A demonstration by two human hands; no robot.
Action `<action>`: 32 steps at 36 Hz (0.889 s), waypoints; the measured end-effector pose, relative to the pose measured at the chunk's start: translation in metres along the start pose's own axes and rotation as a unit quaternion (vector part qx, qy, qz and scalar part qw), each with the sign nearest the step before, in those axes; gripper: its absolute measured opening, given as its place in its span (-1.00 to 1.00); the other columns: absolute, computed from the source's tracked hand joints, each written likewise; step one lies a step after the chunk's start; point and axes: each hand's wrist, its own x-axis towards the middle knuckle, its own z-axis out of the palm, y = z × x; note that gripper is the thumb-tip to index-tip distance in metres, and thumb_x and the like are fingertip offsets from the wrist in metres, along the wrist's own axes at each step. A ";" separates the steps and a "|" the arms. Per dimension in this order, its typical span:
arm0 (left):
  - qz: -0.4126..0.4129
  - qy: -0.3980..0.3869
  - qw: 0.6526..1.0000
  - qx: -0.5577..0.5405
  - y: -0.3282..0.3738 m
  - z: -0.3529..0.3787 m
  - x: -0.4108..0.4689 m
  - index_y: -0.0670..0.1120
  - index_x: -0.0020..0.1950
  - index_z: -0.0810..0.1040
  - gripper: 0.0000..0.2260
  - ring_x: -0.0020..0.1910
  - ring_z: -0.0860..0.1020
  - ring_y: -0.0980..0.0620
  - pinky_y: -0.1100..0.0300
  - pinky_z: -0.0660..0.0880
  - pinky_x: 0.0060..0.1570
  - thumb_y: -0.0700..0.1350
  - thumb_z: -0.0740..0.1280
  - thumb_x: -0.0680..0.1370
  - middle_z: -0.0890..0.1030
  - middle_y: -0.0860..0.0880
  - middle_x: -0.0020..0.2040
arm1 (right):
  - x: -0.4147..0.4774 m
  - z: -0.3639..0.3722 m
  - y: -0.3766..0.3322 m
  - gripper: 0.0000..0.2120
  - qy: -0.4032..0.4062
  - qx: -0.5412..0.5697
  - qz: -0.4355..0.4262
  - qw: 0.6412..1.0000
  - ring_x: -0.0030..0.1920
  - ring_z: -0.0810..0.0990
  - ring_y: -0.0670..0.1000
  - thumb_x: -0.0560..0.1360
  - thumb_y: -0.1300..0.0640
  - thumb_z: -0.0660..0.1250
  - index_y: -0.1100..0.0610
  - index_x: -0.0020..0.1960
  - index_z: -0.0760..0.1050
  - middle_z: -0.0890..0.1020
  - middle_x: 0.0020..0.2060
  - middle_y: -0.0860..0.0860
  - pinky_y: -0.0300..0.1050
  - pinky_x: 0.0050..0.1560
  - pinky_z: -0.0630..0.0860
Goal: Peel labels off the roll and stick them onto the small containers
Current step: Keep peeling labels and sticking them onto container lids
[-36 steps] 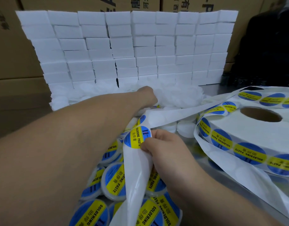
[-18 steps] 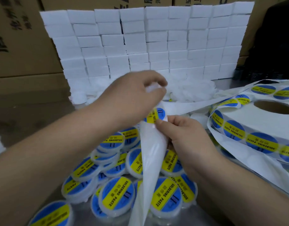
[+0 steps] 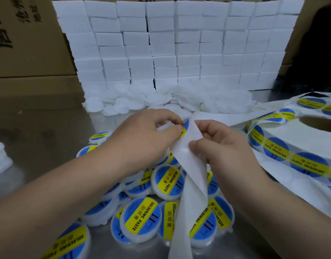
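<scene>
The left hand (image 3: 146, 141), palm down, curls round a small white plastic container (image 3: 165, 126), fingertips (image 3: 178, 129) against the blue-and-yellow round label (image 3: 186, 125); the right hand (image 3: 224, 148) pinches the white paper backing strip (image 3: 191, 152) just beside it.

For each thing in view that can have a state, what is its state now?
Left hand: grips a small white round container.
Right hand: pinches the white paper backing strip.
Round blue-and-yellow label: partly off the strip, beside the left thumb.
Big label roll: lying flat, partly unwound.
Front pile of containers: labelled.
Rear heap of white containers: unlabelled.
</scene>
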 end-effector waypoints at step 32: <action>0.050 0.250 0.951 0.173 -0.011 -0.039 0.012 0.15 0.02 0.56 -0.80 0.05 0.47 0.05 0.17 0.34 -0.06 0.16 0.23 0.50 0.56 0.07 0.05 | -0.001 -0.004 0.002 -0.44 0.150 -0.164 -0.120 0.968 -0.44 0.39 -0.20 0.39 0.37 0.20 -0.33 0.01 0.40 0.49 -0.17 -0.24 -0.40 -0.38 0.35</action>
